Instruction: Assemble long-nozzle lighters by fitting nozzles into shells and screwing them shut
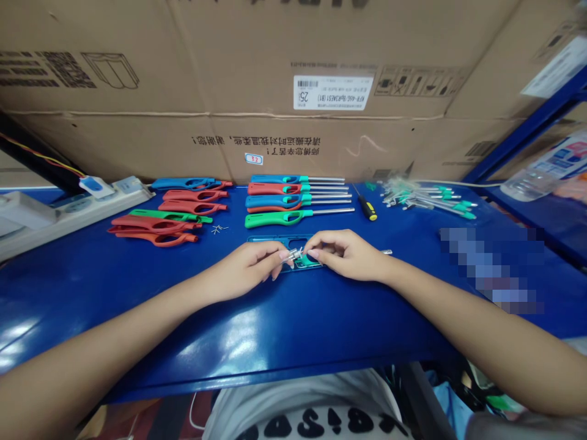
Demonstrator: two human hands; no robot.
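My left hand (254,266) is closed in a pinch on a small clear fuel tank (290,256) with a silvery end. Facing it, my right hand (351,253) has its thumb and forefinger pressed together at the tank's end; what lies between those fingertips is too small to make out. Beneath both hands a blue lighter shell half (266,239) lies on the table, partly covered by my fingers. A green trigger piece (306,263) shows inside it. Beyond my right hand the tip of a metal tube (387,252) sticks out.
Several assembled lighters (275,219) lie in a row behind my hands. Loose handle shells (156,239) and tiny screws (219,229) are at left. A screwdriver (367,208) and a pile of metal nozzle tubes (431,197) lie at right. A cardboard box (151,146) walls off the back.
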